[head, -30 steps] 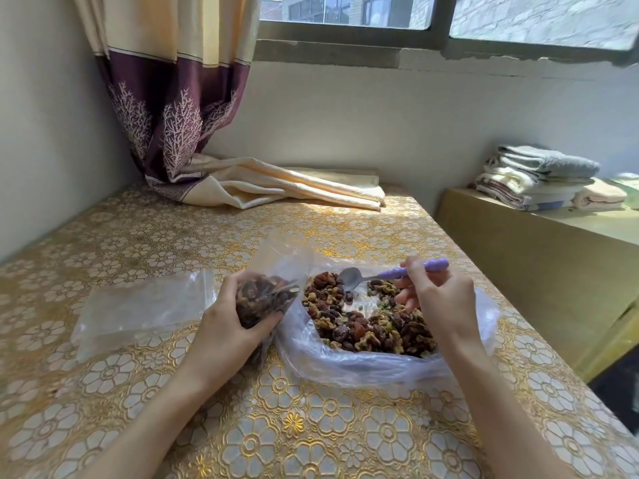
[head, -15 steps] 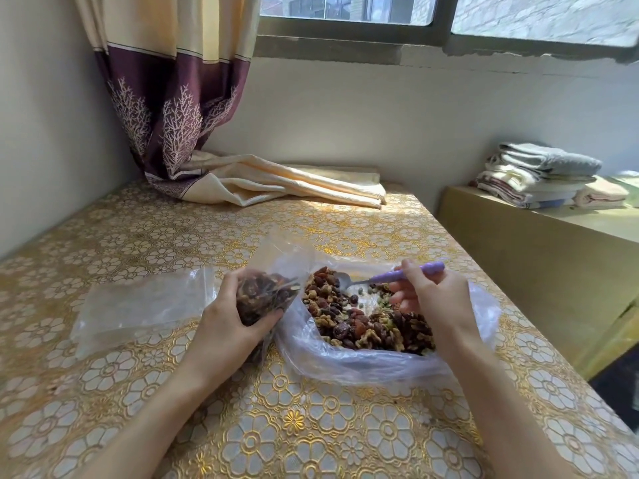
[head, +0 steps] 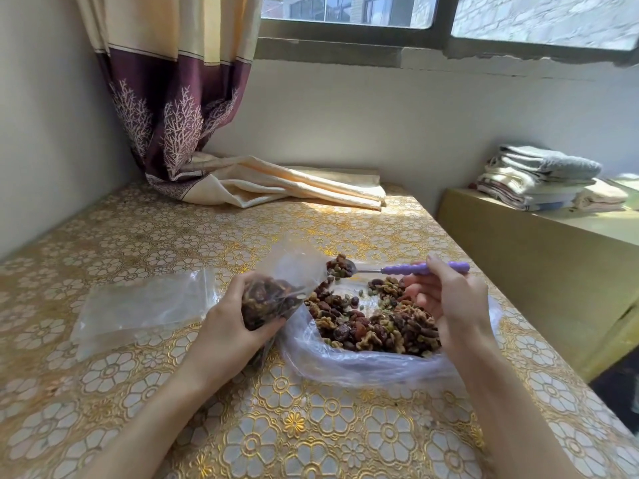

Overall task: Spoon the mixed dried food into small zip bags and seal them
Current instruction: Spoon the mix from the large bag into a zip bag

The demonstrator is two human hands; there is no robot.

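Bright daylight from the window (head: 380, 15), sunlit patch on the far tablecloth (head: 345, 216), wide-angle bowing at edges.

Loaded spoon (head: 340, 267) (purple-handled) seemingly at the zip bag (head: 276, 292) mouth

Between my spoon (head: 340, 268) and the small zip bag (head: 276, 292) only a narrow gap stays free, the bag's mouth just beside it. Empty bags (head: 138, 309) block the bench (head: 311, 426) to my left, the curtain (head: 276, 184) heaps behind, and near bench lies open.
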